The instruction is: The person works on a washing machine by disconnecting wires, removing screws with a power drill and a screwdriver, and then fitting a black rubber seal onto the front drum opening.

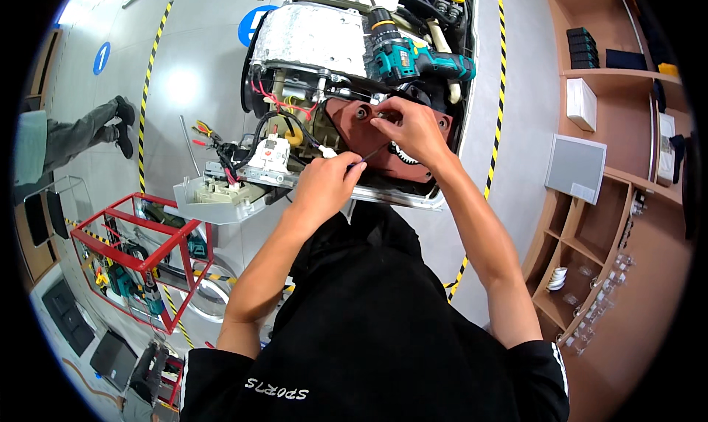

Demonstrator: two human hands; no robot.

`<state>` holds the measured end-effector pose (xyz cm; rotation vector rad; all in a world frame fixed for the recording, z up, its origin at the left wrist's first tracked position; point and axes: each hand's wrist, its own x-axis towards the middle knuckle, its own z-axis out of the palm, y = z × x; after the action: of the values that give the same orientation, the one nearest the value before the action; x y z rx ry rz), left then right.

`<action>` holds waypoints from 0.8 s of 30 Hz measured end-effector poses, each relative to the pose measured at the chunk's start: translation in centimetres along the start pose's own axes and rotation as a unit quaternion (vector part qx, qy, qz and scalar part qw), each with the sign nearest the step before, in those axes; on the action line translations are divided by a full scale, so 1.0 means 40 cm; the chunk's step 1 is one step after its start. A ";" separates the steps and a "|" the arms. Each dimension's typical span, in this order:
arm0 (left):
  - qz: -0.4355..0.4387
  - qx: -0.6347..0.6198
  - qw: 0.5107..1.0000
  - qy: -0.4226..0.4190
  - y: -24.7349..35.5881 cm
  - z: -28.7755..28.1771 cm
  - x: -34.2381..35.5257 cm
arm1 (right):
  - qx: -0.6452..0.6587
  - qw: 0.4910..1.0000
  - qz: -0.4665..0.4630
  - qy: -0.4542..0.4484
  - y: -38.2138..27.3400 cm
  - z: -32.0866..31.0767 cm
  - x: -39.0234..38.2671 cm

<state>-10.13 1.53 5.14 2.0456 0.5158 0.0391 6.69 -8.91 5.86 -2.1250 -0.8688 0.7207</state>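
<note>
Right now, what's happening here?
A person is working by hand on an opened machine. The left hand pinches a thin tool, its shaft reaching over the reddish-brown plate. The right hand is over that plate; whether it holds anything is unclear. A teal cordless drill lies on the machine, unheld.

Two hands, one left hand [324, 187] and one right hand [416, 133], are seen at one opened machine [310, 42] with one red block [352, 130], one thin tool [373, 154] and, lying on top, one teal drill [402, 60]. Beyond them are two blue floor discs [102, 58], one large red frame [183, 234], one grey panel [575, 167] by the shelves [590, 138], and, at far left, one bystander [77, 142] in two dark shoes [124, 111].
</note>
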 end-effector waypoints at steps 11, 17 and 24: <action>-0.006 -0.071 0.997 0.043 -0.030 0.011 -0.052 | -0.195 0.973 -0.118 0.025 0.049 0.079 0.044; -0.008 -0.088 0.996 0.034 -0.035 0.013 -0.050 | -0.191 0.976 -0.098 0.028 0.050 0.082 0.050; -0.003 -0.096 0.995 0.035 -0.046 0.021 -0.047 | -0.211 0.971 -0.098 0.047 0.051 0.099 0.051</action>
<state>-12.26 0.93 3.51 1.8607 0.5410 0.1526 5.89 -6.83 1.49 -2.3719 -1.2457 0.3499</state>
